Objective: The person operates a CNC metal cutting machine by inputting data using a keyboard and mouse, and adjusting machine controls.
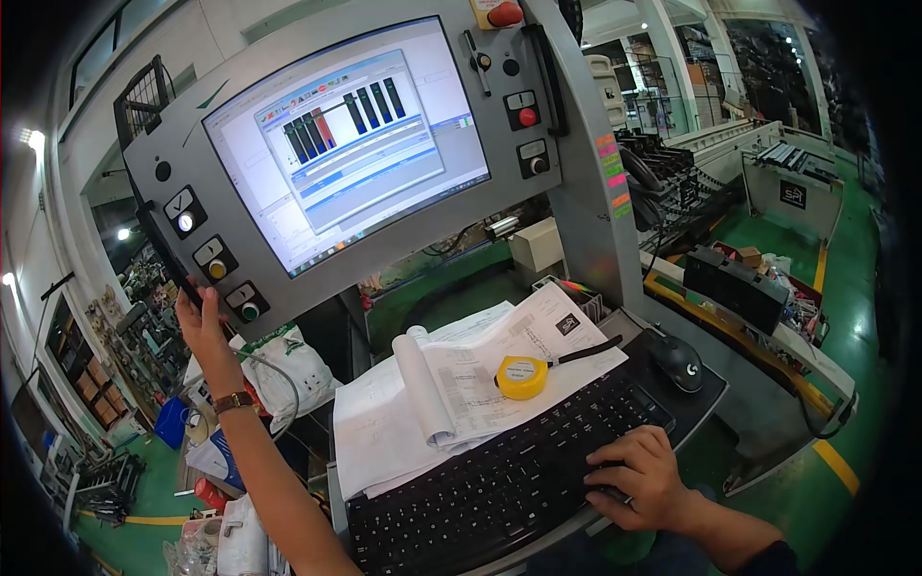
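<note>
My left hand (204, 331) is at the lower left edge of a grey control panel (355, 274), its fingers closed around a black side handle (171, 252). My right hand (634, 477) rests on the right end of a black keyboard (499, 480), its fingers bent and apart over the keys, holding nothing. Behind the keyboard lie printed papers (499, 346), one sheet rolled up at the left. On them sits a yellow tape measure (522, 377) with a black strap. A black mouse (675, 363) stands to the right, apart from my right hand.
The panel's lit screen (346, 144) shows a window with dark vertical bars and one red bar. Push buttons flank it, with a red emergency stop (504, 13) on top. A white bag (288, 374) lies below left. Machinery (768, 288) stands at the right on a green floor.
</note>
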### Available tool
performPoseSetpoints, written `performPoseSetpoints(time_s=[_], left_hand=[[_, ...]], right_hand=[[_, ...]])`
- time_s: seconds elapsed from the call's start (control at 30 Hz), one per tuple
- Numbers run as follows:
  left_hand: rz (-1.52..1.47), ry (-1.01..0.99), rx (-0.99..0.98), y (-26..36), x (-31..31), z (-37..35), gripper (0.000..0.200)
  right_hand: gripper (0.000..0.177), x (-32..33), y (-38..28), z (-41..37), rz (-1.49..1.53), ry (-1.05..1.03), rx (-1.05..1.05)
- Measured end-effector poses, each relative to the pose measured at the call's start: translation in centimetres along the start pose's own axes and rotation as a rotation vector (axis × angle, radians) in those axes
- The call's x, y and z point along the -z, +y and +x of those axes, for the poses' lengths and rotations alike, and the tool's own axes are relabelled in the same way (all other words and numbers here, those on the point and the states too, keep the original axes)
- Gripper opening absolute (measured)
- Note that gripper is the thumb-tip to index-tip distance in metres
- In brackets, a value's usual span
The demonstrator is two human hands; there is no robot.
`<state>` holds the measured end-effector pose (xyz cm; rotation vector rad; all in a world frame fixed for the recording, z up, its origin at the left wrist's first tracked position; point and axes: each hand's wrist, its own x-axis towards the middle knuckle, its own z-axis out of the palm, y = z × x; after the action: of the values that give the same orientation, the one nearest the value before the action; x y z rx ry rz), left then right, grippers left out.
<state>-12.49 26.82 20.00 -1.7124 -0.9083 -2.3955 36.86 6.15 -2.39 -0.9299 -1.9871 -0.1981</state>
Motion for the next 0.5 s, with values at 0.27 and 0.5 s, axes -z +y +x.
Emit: performPoseSetpoints(time_s=[0.27,0.5], left_hand=[[-0.006,-0.051,0.044,-0.75,0.88,0.35,0.054],[0.021,-0.047,0.048,-0.61,0.83,0.34,0.053]], right_hand=[[0.022,0.11,-0.08,0.05,0.009,-0.002,-0.005],[0.021,0.0,0.0,-0.06,0.011,-0.004,-0.006]])
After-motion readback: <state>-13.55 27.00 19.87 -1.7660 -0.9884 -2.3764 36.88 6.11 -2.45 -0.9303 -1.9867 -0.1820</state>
